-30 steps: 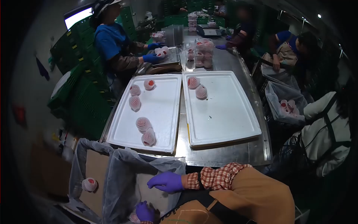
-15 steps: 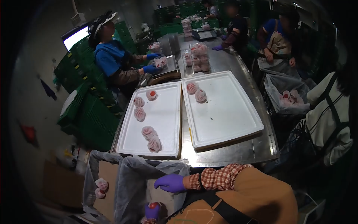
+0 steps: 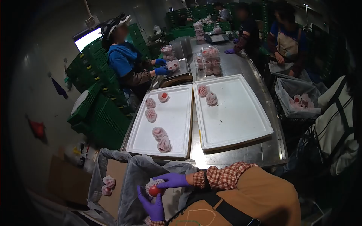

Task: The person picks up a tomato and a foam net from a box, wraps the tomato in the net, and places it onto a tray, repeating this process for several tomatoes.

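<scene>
My left hand (image 3: pixel 152 205), in a purple glove, cups a red fruit (image 3: pixel 154 190) from below and the left, over a lined crate (image 3: pixel 130 188). White foam netting (image 3: pixel 151 182) surrounds the fruit's far side, leaving its near side bare. From the right, my right hand (image 3: pixel 174 180), also gloved in purple, has its fingers on the fruit and netting. Another netted fruit (image 3: pixel 147 220) shows partly under my left wrist. In the crate's left section lie netted fruits (image 3: pixel 108 181) beside cardboard (image 3: pixel 115 190).
Two white trays (image 3: pixel 179 143) (image 3: pixel 241 139) with netted fruits lie on the metal table (image 3: pixel 211 160). Beyond are clear packs (image 3: pixel 211 62) and a scale (image 3: pixel 183 69). A co-worker in blue (image 3: pixel 122 60) stands left, others at the right. A lined crate (image 3: pixel 288 107) holds fruits.
My left hand has risen with the fruit, and my right hand has moved left onto it. The whole view has shifted, with the trays now slightly further right.
</scene>
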Motion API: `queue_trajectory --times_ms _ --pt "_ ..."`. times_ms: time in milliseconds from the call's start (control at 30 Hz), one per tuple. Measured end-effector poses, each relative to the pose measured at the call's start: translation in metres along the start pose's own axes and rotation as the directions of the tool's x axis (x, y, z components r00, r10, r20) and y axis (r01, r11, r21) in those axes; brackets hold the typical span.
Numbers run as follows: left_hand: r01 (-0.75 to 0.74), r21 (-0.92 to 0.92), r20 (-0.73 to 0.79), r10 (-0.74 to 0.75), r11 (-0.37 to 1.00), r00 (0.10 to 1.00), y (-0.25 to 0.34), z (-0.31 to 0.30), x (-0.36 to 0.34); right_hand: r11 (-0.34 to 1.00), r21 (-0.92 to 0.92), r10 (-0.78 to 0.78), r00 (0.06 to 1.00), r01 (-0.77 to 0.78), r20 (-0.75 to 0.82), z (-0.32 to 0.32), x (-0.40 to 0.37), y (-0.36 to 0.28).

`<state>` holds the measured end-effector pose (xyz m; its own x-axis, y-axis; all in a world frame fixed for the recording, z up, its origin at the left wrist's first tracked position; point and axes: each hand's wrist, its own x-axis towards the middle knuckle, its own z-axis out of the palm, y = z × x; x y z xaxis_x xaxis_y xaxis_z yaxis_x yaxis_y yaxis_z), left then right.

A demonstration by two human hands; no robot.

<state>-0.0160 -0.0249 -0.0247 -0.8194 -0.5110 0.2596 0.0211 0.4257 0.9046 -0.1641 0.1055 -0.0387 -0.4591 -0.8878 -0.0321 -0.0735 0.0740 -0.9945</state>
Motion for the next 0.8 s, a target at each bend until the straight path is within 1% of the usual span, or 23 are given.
queue_trajectory --times_ms 33,67,100,133,167,200,233,267,300,333,367,400,433,467,500,533,567,633,667,700,733,767,800 --pt "0.037 -0.053 -0.047 -0.039 0.998 0.998 0.001 0.001 -0.001 1.0 0.001 0.0 1.0 0.0 0.001 0.0 0.0 0.001" --pt "0.003 -0.034 -0.045 -0.005 0.999 0.999 -0.003 0.003 -0.001 0.998 0.045 -0.036 0.999 0.037 -0.017 0.0 0.001 0.003" --pt "0.005 -0.031 -0.05 -0.006 1.0 0.999 -0.006 0.009 -0.004 0.993 0.09 -0.071 0.997 0.074 -0.034 0.0 0.002 0.006" --pt "0.006 0.01 -0.041 -0.006 1.0 0.999 -0.008 0.017 -0.009 0.987 -0.046 -0.158 0.983 0.154 -0.098 0.005 0.008 0.018" --pt "0.007 0.052 -0.029 -0.006 0.999 1.0 -0.009 0.023 -0.011 0.987 -0.042 -0.16 0.983 0.157 -0.094 0.008 0.006 0.016" --pt "0.043 0.075 -0.042 -0.04 0.996 0.998 -0.012 0.025 -0.011 0.978 -0.15 -0.163 0.981 0.147 -0.104 0.01 0.002 0.014" --pt "0.043 0.079 -0.04 -0.04 0.996 0.998 -0.012 0.022 -0.013 0.957 -0.256 -0.167 0.979 0.133 -0.115 0.012 -0.001 0.013" --pt "0.137 0.017 -0.056 -0.136 0.99 0.989 -0.012 0.02 -0.013 0.937 -0.27 -0.256 0.962 0.224 -0.092 0.013 -0.002 0.017" --pt "0.226 -0.055 -0.066 -0.229 0.973 0.971 -0.013 0.021 -0.012 0.935 -0.278 -0.256 0.962 0.222 -0.092 0.013 -0.003 0.02" --pt "0.252 -0.135 -0.026 -0.258 0.958 0.966 -0.019 0.017 -0.01 0.928 -0.27 -0.282 0.958 0.257 -0.058 0.016 -0.005 0.024" --pt "0.25 -0.137 -0.026 -0.256 0.959 0.966 -0.024 0.013 -0.01 0.92 -0.259 -0.311 0.95 0.294 -0.025 0.019 -0.007 0.021" --pt "0.197 -0.088 -0.04 -0.201 0.976 0.979 -0.03 0.01 -0.01 0.892 -0.321 -0.345 0.938 0.318 -0.03 0.021 -0.01 0.017" --pt "0.144 -0.038 -0.052 -0.146 0.989 0.988 -0.037 0.008 -0.013 0.891 -0.323 -0.348 0.937 0.32 -0.029 0.021 -0.012 0.014" --pt "0.066 0.018 -0.05 -0.065 0.998 0.997 -0.052 0.008 -0.017 0.873 -0.395 -0.318 0.948 0.284 -0.021 0.021 -0.017 0.007" --pt "0.057 0.019 -0.054 -0.056 0.998 0.997 -0.025 0.01 -0.015 0.848 -0.468 -0.291 0.957 0.25 -0.015 0.02 -0.02 -0.002" --pt "0.109 0.08 -0.041 -0.106 0.991 0.993 0.005 0.009 -0.017 0.823 -0.52 -0.265 0.964 0.229 0.005 0.016 -0.023 -0.012" --pt "0.162 0.143 -0.033 -0.159 0.976 0.987 0.029 0.009 -0.019 0.819 -0.522 -0.274 0.962 0.237 0.006 0.012 -0.015 -0.002" --pt "0.154 0.146 -0.042 -0.15 0.977 0.988 0.032 0.006 -0.02 0.646 -0.693 -0.419 0.907 0.32 0.028 0.004 0.004 0.027" --pt "0.103 0.12 0.038 -0.108 0.987 0.993 0.024 0.0 -0.021 0.684 -0.691 -0.317 0.948 0.234 0.007 -0.005 0.0 0.017" --pt "0.059 0.091 0.12 -0.069 0.994 0.99 0.014 -0.006 -0.024 0.692 -0.683 -0.314 0.949 0.233 0.005 -0.015 -0.005 0.003" --pt "0.087 -0.036 0.146 -0.081 0.996 0.986 0.0 -0.01 -0.028 0.742 -0.66 -0.137 0.99 0.121 0.027 -0.025 -0.009 -0.01" --pt "0.097 -0.033 0.149 -0.091 0.995 0.985 -0.003 -0.013 -0.029 0.768 -0.64 0.047 0.997 0.0 0.056 -0.034 -0.013 -0.017" --pt "0.229 -0.471 0.239 -0.126 0.852 0.963 -0.005 -0.017 -0.031 0.933 -0.354 0.13 0.977 -0.062 0.169 -0.044 -0.013 -0.012"
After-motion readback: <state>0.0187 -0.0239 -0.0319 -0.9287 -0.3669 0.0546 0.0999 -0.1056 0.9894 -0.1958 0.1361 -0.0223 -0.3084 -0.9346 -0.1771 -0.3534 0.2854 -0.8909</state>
